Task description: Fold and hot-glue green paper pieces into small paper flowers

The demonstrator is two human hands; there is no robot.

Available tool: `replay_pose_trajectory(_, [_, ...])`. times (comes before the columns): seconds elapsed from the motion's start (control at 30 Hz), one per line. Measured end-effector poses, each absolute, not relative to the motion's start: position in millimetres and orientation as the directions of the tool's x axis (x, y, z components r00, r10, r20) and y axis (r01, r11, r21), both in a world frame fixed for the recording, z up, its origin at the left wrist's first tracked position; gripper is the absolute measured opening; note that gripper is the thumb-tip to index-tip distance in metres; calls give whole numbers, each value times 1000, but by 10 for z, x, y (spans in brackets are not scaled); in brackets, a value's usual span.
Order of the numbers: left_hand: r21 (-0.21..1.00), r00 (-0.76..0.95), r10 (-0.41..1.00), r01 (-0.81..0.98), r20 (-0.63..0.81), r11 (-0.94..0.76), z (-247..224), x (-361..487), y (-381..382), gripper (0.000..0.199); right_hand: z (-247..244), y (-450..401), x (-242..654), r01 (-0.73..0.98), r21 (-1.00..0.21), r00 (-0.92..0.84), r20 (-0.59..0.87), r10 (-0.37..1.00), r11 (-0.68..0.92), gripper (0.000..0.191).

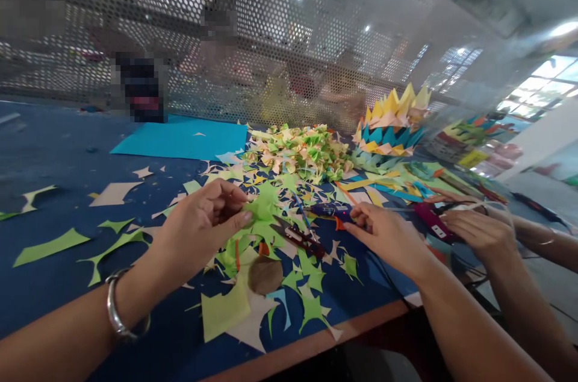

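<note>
My left hand [205,219] pinches a light green paper cutout [264,207] between thumb and fingers, above the scraps. To the right, my right hand [383,234] has its fingers bent together beside a dark blue glue gun [329,209] with a small red light. A thin orange strip [345,194] and an orange part [339,223] lie by its fingertips; whether the fingers grip either is unclear. Between my hands lie dark red-handled thread snips [300,237], blades towards the green paper. A round brown disc [265,275] sits nearer me, among green and cream scraps.
A heap of small folded paper pieces [302,150] lies at the back, beside a blue sheet [185,138]. A pointed paper crown-like stack [392,123] stands back right. Another person's hands [478,231] hold a purple socket block [433,222] close to my right arm. A perforated screen [271,38] borders the table.
</note>
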State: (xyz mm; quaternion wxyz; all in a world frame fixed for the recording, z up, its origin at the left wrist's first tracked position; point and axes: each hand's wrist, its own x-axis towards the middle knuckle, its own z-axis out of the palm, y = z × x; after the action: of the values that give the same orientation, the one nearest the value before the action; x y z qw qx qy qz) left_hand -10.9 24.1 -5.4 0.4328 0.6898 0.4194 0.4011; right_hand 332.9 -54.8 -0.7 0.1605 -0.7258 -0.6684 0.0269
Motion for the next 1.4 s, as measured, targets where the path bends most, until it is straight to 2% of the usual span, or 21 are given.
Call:
replay_pose_trajectory(0.07, [954,337,931,206,138,-216,-70,-99,249,31,-88,-548,3390,946,-313,134,137,982,-85,29])
replay_pose_trajectory(0.2, [981,329,943,160,55,-113,-74,-72,261,35,-158,-519,3453,861,-495,156,37,987,-117,33])
replay_pose_trajectory(0.37, [990,318,948,136,3,-48,-5,-59,260,34,-168,-536,3487,711,-681,226,-17,974,-177,37])
replay_pose_trajectory(0.47, [991,292,956,134,-11,-29,-9,-66,261,34,-144,-564,3432,538,-818,276,-59,959,-205,39])
replay_pose_trajectory(0.57, [993,267,964,117,-2,-30,-53,-71,271,34,-119,-622,3347,267,-939,323,-123,938,-215,42])
replay_pose_trajectory(0.7, [993,264,964,99,42,-71,-105,-67,291,32,-159,-731,3253,-153,-968,337,-239,911,-198,44])
replay_pose_trajectory(0.77, [991,266,962,100,64,-94,-123,-67,300,31,-205,-766,3211,-330,-915,221,-315,923,-233,43])
replay_pose_trajectory(0.83, [987,278,957,113,80,-115,-143,-69,307,30,-241,-775,3164,-422,-856,42,-348,937,-299,40])
replay_pose_trajectory(0.9, [982,298,950,128,97,-140,-164,-72,309,30,-248,-762,3107,-444,-832,-107,-319,942,-332,42])
replay_pose_trajectory(0.97, [977,333,937,146,102,-158,-185,-74,305,29,-225,-738,3039,-438,-839,-177,-272,946,-324,45])
replay_pose_trajectory(1.2, [943,422,902,254,94,-217,-177,-67,255,26,-118,-692,2815,-311,-922,-103,-209,973,-231,42])
replay_pose_trajectory(1.3, [931,438,895,284,85,-227,-132,-63,231,23,-116,-713,2738,-185,-961,-83,-193,978,-205,46])
replay_pose_trajectory(1.4, [931,448,893,307,44,-199,-90,-56,208,22,-129,-746,2669,48,-982,-60,-184,981,-181,47])
